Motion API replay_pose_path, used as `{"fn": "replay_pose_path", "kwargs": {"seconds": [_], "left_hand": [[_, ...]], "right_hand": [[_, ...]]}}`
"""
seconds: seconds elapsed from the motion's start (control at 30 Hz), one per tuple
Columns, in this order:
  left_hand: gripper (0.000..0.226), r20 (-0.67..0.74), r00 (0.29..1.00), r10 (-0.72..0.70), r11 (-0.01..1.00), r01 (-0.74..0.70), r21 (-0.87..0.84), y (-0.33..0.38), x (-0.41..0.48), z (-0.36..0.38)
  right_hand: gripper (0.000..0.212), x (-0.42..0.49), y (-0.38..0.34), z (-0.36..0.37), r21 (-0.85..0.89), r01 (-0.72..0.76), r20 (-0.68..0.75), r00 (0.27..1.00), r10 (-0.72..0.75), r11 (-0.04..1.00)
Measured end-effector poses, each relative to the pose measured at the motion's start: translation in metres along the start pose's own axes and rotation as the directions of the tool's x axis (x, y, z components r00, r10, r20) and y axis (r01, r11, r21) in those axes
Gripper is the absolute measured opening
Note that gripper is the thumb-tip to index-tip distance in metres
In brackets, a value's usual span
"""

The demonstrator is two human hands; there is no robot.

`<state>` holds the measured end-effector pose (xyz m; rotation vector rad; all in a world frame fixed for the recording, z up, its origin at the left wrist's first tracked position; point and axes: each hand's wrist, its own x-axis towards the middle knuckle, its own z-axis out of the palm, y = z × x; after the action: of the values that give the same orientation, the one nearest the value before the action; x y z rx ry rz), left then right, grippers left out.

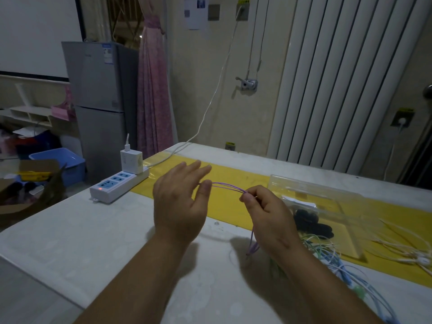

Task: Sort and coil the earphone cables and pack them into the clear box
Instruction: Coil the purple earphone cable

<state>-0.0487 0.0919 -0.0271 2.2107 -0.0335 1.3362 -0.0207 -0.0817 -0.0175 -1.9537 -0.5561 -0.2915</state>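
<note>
While the left hand (180,202) is holding its fingers straight and spread at frame centre, the purple earphone cable (226,186) is running in several strands from its thumb side across to the right hand (266,213). Right hand is pinching the strand bundle between thumb and curled fingers; a loose purple tail is hanging below it toward the table (117,242). Whether the loops are passing round the left thumb or a finger: cannot tell.

Progress, judged: coiling of this cable is under way, not finished. Clear box (315,190) is sitting right of centre on the yellow strip (245,176); dark bundles (311,224) are showing at it, inside or beside unclear. Blue, green and white cables (339,267) are lying loose at lower right, more white cables (409,251) at the right edge, so most sorting is remaining.

Long axis of the stretched strands is lying nearly level, left to right, dipping slightly toward the right hand.
</note>
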Motion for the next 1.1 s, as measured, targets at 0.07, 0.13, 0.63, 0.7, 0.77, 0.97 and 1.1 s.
{"fn": "replay_pose_path", "kwargs": {"seconds": [0.07, 0.13, 0.63, 0.7, 0.77, 0.97, 1.1], "left_hand": [[0.038, 0.06, 0.994, 0.096, 0.995, -0.096, -0.003, 0.0006, -0.0005, 0.0024], [0.033, 0.114, 0.978, 0.173, 0.985, -0.171, -0.024, 0.0003, -0.0004, 0.0056], [0.024, -0.182, 0.951, -0.249, 0.961, 0.219, -0.17, 0.0005, 0.0001, 0.0017], [0.024, -0.23, 0.926, -0.298, 0.947, 0.257, -0.193, -0.0002, 0.0009, 0.0005], [0.022, -0.239, 0.911, -0.335, 0.934, 0.289, -0.209, -0.0025, 0.0018, 0.0002], [0.019, -0.154, 0.926, -0.345, 0.931, 0.317, -0.181, -0.0046, 0.0015, 0.0019], [0.022, -0.057, 0.951, -0.303, 0.93, 0.282, -0.238, -0.0063, 0.0015, 0.0031]], "right_hand": [[0.018, -0.0014, -0.0021, 0.0009, -0.011, 0.018, 0.029, 0.999, -0.018, 1.0], [0.018, -0.0024, -0.0043, 0.0003, -0.008, 0.036, 0.046, 0.998, -0.036, 0.999], [0.056, 0.0007, -0.0093, -0.008, 0.402, -0.331, 0.33, 0.922, 0.202, 0.854], [0.042, 0.0001, -0.0079, -0.0081, 0.313, -0.301, 0.377, 0.91, 0.173, 0.901], [0.023, -0.0005, -0.005, -0.006, 0.179, -0.247, 0.402, 0.902, 0.158, 0.952], [0.023, 0.0018, -0.0012, -0.0018, 0.304, -0.278, 0.286, 0.939, 0.191, 0.911], [0.023, 0.0013, -0.0021, -0.0001, 0.292, -0.284, 0.28, 0.938, 0.203, 0.913]]}}
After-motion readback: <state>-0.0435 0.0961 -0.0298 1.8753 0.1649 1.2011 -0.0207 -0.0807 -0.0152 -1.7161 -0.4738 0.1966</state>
